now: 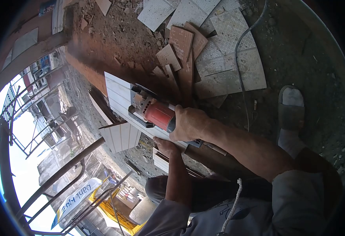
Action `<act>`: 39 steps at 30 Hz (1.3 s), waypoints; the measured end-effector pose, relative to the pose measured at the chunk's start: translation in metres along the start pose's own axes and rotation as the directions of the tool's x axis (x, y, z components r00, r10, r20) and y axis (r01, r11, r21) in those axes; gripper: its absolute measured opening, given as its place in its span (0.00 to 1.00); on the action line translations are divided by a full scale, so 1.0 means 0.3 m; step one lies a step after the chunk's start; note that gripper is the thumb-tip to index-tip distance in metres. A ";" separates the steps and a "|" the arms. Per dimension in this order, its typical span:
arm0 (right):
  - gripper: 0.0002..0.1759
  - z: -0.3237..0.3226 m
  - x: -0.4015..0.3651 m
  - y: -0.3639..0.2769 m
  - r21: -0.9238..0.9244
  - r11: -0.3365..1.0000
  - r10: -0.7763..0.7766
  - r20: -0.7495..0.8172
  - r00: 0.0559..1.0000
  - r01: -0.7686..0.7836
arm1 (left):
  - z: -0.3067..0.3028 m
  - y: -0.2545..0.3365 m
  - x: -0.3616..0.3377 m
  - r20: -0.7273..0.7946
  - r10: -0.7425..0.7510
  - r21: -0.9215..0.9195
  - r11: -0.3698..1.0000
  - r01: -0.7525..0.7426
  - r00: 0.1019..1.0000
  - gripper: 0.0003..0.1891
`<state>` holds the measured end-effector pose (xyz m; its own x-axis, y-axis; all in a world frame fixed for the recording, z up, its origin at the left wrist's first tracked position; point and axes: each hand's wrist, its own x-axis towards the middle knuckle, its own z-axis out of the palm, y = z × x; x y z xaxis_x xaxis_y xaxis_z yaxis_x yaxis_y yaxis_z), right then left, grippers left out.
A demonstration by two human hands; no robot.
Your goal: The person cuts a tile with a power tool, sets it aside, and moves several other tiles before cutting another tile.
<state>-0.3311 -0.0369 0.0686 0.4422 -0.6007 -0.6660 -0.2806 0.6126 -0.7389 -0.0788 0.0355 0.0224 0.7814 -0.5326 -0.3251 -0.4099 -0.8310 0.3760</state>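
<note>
On white tile (119, 94), red cutter (156, 112) clenched in R hand (188, 124), L hand (166, 147) on tile, grip unclear

Grey short-sleeved cotton shirt (259, 212) with a dark line print on the chest. White twisted cord (232, 204) down its front. Dark cloth trouser leg (204, 192). Dusty grey rubber slide sandal (291, 108) on one foot. Bare forearms, ungloved right hand (188, 124) and left hand (165, 147).

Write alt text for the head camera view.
A person's right hand grips a red power cutter on a white tile, while the left hand rests at the tile's near edge. Broken tile pieces lie on the dirt floor beyond.
</note>
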 end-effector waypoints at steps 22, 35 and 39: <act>0.38 0.002 -0.005 0.007 0.016 1.000 -0.025 -0.043 0.999 0.026 | -0.010 -0.028 0.025 0.062 -0.032 0.003 0.999 0.032 0.998 0.38; 0.40 -0.003 0.030 -0.008 0.000 0.999 -0.047 -0.055 0.997 0.047 | -0.002 0.007 0.014 0.043 -0.118 -0.111 0.986 0.122 0.992 0.43; 0.40 -0.008 0.000 0.005 -0.007 0.999 -0.045 -0.051 0.998 0.044 | -0.016 -0.036 0.055 0.074 -0.027 -0.009 1.000 0.028 0.997 0.38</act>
<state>-0.3336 -0.0370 0.0672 0.4104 -0.6529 -0.6367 -0.2667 0.5817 -0.7684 -0.0592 0.0364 0.0172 0.7550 -0.5206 -0.3986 -0.3839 -0.8438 0.3749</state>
